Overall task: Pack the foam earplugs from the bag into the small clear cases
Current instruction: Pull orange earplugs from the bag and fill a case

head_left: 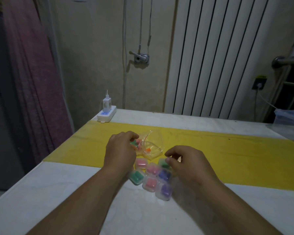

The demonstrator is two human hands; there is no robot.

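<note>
yellow cloth (210, 150) runs across the tabletop (75, 192), and the clear bag (154, 141) lies on it with its mouth, as we read it, turned toward our left. that puts our left grip (120, 148) nearer the bag. its fingers curl into the mouth among the loose earplugs (134, 143), green and pink. the knuckles hide the fingertips, so we cannot tell whether a plug is pinched or only touched.

our right grip (185, 160) is curled down over the green-filled case (162, 164), thumb on its near left side and fingers over the top, pinching it. this case sits just beside the bag's near edge, at the far right of the cluster. we cannot make out whether its lid is up.

the other cases (149, 183) huddle between our wrists, touching one another, holding pink, green and purple plugs.

the coming move, we judge, turns on the short gap between them: the held case lies to the right of the bag mouth and a little nearer us, so a plug would cross from left to right.
</note>
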